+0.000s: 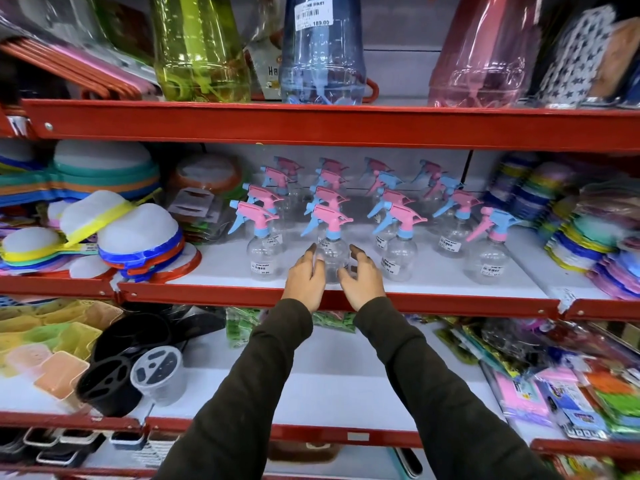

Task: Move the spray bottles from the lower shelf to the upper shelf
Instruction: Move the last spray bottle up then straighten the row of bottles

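Several clear spray bottles with pink and blue trigger heads stand in rows on the white middle shelf point(433, 282). The front bottle of the second row, a clear spray bottle point(331, 252) with a pink trigger, stands at the shelf's front edge. My left hand point(304, 278) cups its left side and my right hand point(363, 278) cups its right side, fingers curled against the body. The lower shelf point(329, 358) beneath my arms has a bare white middle. The top shelf point(311, 123) carries large coloured bottles.
Stacked plastic strainers point(138, 237) crowd the middle shelf's left end and colourful stacked lids point(588, 244) its right end. The red shelf lip point(450, 301) runs just under my wrists. Black and pastel containers point(121, 368) sit lower left, packaged goods point(571, 393) lower right.
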